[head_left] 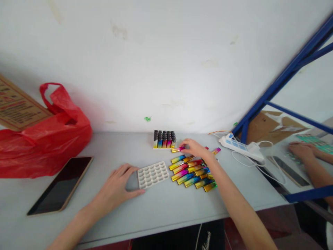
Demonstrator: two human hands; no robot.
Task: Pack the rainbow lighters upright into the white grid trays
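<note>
A white tray [153, 174] with rows of holes lies flat on the table. My left hand [121, 182] grips its left end, index finger at the upper corner and thumb at the lower one. Up and to the right, my right hand [194, 147] pinches a shiny pink-and-yellow lighter [177, 150] by its right end. Below that hand spreads a group of metallic rainbow-coloured lighters [188, 168], lying on their sides in slanting rows; my right forearm hides part of them. Behind stands a block of upright lighters [164, 140] with black tops, close-packed in rows.
A dark-screened phone [61, 185] and a red plastic bag [65, 128] with a printed carton [19, 107] are at left. A white power strip [241, 147] with cables lies right, beside a blue metal frame [260, 99]. Beyond it, another person's hands [303, 151] show.
</note>
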